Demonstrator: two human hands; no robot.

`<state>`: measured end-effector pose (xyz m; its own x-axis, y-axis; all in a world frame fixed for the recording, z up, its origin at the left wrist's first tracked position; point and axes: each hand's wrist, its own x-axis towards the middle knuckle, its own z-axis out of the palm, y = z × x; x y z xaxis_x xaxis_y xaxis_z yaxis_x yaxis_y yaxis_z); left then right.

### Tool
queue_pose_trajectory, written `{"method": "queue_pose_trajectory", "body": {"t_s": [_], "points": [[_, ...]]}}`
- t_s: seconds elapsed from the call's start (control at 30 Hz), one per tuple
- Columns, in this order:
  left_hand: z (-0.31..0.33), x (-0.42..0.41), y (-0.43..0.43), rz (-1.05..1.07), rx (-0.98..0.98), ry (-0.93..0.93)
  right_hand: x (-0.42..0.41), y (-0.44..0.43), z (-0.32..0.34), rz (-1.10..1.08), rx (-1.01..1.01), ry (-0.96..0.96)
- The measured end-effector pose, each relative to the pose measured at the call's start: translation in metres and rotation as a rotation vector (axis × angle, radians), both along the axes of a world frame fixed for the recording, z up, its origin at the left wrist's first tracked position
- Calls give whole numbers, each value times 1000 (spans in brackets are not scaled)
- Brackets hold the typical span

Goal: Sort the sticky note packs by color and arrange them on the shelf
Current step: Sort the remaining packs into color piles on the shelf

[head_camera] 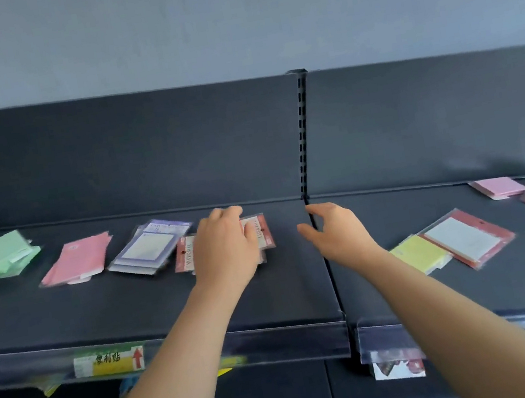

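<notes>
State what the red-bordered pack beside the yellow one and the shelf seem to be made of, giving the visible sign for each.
Red-bordered pack: probably paper in a clear glossy plastic sleeve; its transparent edge juts past the card. Shelf: likely painted metal, matt dark grey; thin folded front lip and slotted upright suggest this.

The shelf [132, 300] looks like dark, matt, smooth metal. The sticky note packs [151, 248] are paper in glossy clear plastic wrap, and the price label [109, 362] on the edge is printed paper.
</notes>
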<state>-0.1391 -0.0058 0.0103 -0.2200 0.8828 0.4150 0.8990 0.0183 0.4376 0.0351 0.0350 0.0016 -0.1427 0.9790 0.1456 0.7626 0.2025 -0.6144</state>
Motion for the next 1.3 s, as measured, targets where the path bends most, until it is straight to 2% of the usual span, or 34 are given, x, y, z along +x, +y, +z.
{"method": "queue_pose_trajectory", "body": {"t_s": [0.17,0.33,0.6,0.67,0.8,0.87,0.93,1.03,1.13,1.3], "points": [[-6,54,0,-205,-13,-111,60,-17,-5,-179,41,-37],[-15,113,2,-375,-122,-118,124,-31,-11,-339,15,-61],[-16,226,18,-510,-222,-117,241,-31,-20,-430,-25,-109],[-16,255,26,-510,-264,-58,278,-26,-22,-443,-25,-173],[-19,300,46,-406,-445,264,358,-12,-27,-482,-27,-262],[-20,316,55,-352,-536,308,392,-5,-29,-503,-77,-344],[-20,332,62,-318,-559,281,418,1,-30,-512,-127,-428],[-18,354,67,-268,-597,230,446,10,-35,-499,-173,-448],[-21,376,71,-237,-630,57,462,16,-34,-496,-186,-402],[-18,408,75,-189,-458,-133,475,17,-21,-559,-178,-353]]}}
